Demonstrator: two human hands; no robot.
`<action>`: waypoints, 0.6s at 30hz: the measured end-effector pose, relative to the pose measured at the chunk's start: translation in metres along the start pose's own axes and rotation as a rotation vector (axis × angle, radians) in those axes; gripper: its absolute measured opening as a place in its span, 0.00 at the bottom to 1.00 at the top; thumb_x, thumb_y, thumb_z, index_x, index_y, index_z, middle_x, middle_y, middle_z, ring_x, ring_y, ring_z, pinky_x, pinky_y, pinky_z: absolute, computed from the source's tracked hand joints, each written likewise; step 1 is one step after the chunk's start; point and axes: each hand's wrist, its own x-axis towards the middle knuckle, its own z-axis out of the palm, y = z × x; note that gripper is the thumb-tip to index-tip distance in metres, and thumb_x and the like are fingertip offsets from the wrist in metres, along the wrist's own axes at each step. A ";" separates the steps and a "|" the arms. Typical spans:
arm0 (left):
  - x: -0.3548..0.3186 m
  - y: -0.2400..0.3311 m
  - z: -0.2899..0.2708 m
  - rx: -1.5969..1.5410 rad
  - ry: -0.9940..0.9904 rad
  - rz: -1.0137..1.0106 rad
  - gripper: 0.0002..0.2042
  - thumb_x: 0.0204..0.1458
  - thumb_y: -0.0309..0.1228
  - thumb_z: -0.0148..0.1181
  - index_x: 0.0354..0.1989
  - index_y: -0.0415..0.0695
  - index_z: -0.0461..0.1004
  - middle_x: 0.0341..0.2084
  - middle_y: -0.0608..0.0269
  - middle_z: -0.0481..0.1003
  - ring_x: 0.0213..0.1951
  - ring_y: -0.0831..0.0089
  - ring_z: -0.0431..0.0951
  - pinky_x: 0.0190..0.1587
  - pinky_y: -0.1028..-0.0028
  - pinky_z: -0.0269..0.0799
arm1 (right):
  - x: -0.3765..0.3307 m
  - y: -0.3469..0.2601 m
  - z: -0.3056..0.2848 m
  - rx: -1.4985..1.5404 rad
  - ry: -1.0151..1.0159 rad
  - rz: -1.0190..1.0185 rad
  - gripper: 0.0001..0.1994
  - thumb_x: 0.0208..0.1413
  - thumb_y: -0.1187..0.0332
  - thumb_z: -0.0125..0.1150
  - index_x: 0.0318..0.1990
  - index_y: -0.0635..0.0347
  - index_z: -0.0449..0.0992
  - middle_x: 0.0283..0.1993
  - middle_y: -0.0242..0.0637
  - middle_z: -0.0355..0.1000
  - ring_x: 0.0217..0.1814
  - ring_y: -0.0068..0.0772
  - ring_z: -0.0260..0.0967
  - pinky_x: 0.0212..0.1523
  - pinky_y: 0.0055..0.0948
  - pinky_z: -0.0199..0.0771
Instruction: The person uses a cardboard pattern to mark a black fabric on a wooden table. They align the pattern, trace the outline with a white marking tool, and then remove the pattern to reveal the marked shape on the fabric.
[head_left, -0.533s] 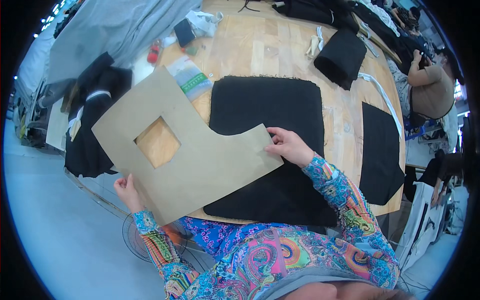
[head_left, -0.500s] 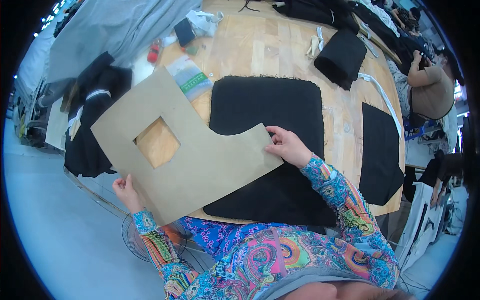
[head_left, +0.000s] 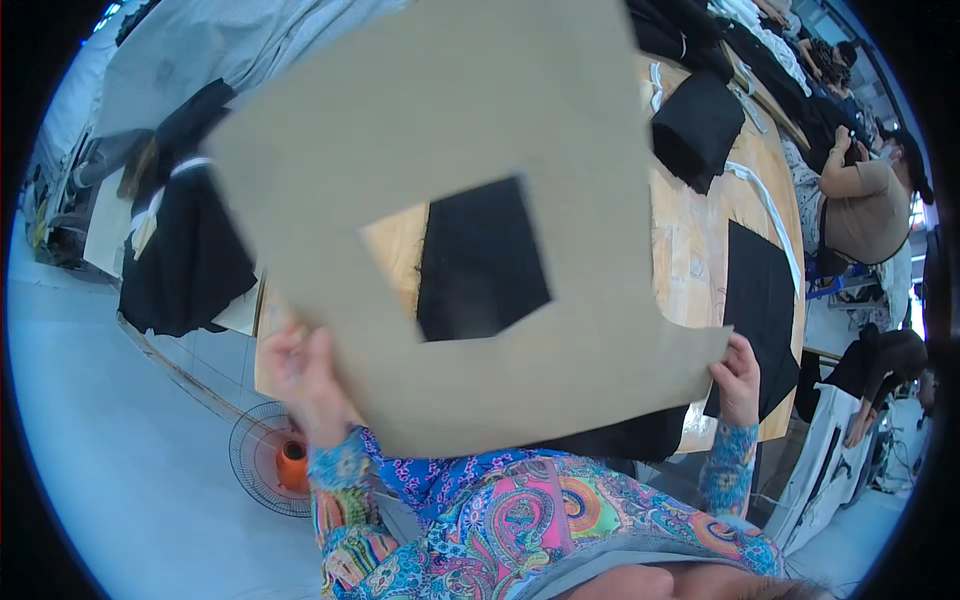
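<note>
I have the card raised above the table, hiding much of it. My left hand, blurred, grips its lower left edge; my right hand pinches its narrow right tip. Through its cutout I see black cloth and a strip of table.

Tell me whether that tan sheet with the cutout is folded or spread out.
Spread out: the tan sheet shows one broad, unfolded face between left hand and right hand.
</note>
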 end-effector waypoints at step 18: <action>-0.026 -0.083 0.103 0.201 -0.597 -0.053 0.12 0.47 0.19 0.59 0.34 0.40 0.62 0.40 0.50 0.73 0.32 0.60 0.71 0.37 0.70 0.68 | 0.155 -0.013 0.170 -0.779 -0.349 -0.773 0.23 0.49 0.71 0.64 0.55 0.59 0.69 0.59 0.47 0.63 0.63 0.49 0.58 0.61 0.39 0.60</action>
